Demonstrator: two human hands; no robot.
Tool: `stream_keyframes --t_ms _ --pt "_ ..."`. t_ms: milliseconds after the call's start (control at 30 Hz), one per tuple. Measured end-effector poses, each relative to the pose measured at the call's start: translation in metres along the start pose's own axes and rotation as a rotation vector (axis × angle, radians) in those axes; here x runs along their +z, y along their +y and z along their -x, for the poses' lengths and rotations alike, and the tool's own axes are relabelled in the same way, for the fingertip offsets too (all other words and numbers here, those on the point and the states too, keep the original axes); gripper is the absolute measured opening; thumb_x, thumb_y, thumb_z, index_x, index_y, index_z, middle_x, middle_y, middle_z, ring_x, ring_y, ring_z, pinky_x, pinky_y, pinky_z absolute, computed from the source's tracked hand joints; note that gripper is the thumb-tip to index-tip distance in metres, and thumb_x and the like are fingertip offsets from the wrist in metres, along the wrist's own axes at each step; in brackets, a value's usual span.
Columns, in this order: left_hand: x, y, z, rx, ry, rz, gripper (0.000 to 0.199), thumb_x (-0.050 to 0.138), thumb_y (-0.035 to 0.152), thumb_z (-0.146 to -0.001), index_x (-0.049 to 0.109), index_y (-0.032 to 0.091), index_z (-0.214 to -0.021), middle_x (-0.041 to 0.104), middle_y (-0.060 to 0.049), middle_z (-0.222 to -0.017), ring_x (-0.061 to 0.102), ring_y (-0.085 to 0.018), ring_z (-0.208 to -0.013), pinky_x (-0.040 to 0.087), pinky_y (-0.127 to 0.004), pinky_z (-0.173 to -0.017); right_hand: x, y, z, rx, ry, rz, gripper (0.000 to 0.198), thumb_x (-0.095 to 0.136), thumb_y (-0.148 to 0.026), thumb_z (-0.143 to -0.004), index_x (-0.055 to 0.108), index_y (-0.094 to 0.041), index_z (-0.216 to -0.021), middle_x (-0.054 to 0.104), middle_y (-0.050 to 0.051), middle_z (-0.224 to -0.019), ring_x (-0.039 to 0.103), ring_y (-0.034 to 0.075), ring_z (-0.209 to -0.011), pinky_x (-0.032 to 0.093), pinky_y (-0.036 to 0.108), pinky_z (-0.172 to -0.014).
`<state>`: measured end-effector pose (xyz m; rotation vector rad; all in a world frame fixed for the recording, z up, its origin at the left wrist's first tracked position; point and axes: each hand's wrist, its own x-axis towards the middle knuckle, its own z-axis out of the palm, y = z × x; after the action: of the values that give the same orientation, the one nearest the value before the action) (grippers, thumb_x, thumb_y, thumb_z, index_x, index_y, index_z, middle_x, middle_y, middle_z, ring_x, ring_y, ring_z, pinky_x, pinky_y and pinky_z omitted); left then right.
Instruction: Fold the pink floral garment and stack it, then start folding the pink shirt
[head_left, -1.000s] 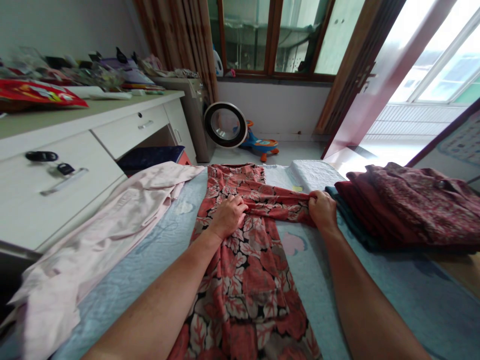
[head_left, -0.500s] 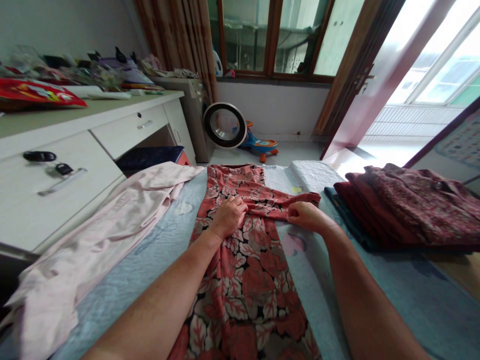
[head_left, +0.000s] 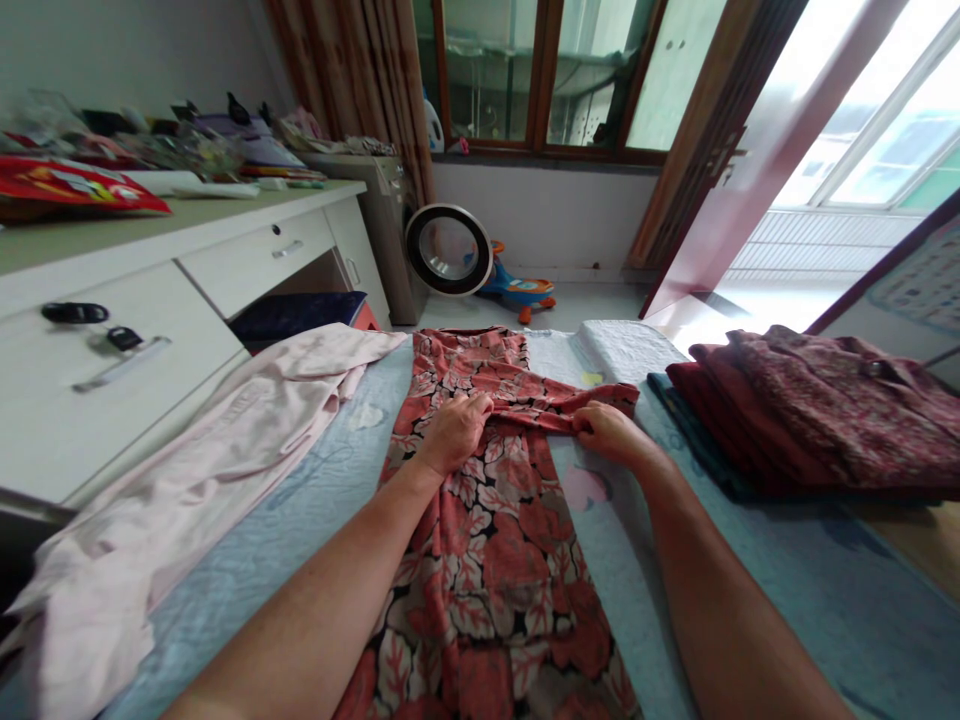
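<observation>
A red leaf-patterned garment [head_left: 510, 560] lies lengthwise on the blue bed cover [head_left: 255, 560], between a pale pink garment [head_left: 225, 440] on the left and a folded stack of clothes [head_left: 832, 420] on the right. Farther up it, the left hand [head_left: 456, 432], fingers curled nearly closed, grips the cloth, and the right hand [head_left: 613, 433] pinches the near edge of the sleeve [head_left: 536, 392], short of its end. Beyond stand a washing machine [head_left: 388, 245], its round door [head_left: 450, 250] open, and a blue-and-orange toy [head_left: 521, 290].

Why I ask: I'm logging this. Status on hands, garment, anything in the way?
Left hand curled on garment, right hand pinching its sleeve. Garment laid lengthwise on blue cover. Possible obstacle: folded pile just past sleeve's end.
</observation>
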<state>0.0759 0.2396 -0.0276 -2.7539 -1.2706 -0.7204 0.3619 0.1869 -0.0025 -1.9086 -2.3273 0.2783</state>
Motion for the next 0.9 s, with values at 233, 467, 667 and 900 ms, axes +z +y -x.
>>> stream_keyframes --t_ms 233,467,667,900 --pt "-0.003 -0.001 -0.001 0.049 0.104 0.012 0.007 0.055 0.017 -0.093 0.060 0.021 -0.090 0.061 -0.005 -0.098 0.055 -0.021 -0.095 0.046 -0.034 -0.090 -0.002 0.005 0.001 0.026 0.170 -0.105 0.019 0.048 -0.013 -0.078 0.066 -0.018 -0.085 0.069 0.005 -0.083 0.059 0.018 -0.075 0.038 0.026 -0.069" --pt "-0.004 -0.001 -0.001 0.040 0.015 -0.002 0.010 0.051 0.018 -0.096 0.059 0.021 -0.091 0.066 -0.005 -0.095 0.056 -0.022 -0.090 0.046 -0.035 -0.082 0.002 0.004 0.000 0.023 0.188 -0.206 0.022 0.050 -0.014 -0.080 0.064 -0.018 -0.096 0.071 0.005 -0.088 0.063 0.019 -0.079 0.042 0.025 -0.072" --pt "-0.002 -0.004 0.000 0.054 -0.042 0.003 0.006 0.055 0.019 -0.094 0.060 0.021 -0.095 0.067 -0.004 -0.097 0.057 -0.022 -0.092 0.045 -0.035 -0.083 -0.004 0.012 0.003 -0.002 0.154 -0.201 0.030 0.054 -0.007 -0.069 0.064 -0.018 -0.095 0.070 0.004 -0.087 0.060 0.017 -0.077 0.041 0.025 -0.068" --pt "-0.005 -0.005 0.002 0.115 -0.118 -0.001 0.014 0.068 0.024 -0.083 0.065 0.021 -0.097 0.067 -0.005 -0.100 0.056 -0.024 -0.098 0.046 -0.037 -0.088 -0.017 0.015 0.005 -0.041 0.087 -0.198 0.019 0.053 -0.012 -0.077 0.071 -0.020 -0.078 0.074 0.005 -0.091 0.064 0.018 -0.082 0.046 0.028 -0.075"
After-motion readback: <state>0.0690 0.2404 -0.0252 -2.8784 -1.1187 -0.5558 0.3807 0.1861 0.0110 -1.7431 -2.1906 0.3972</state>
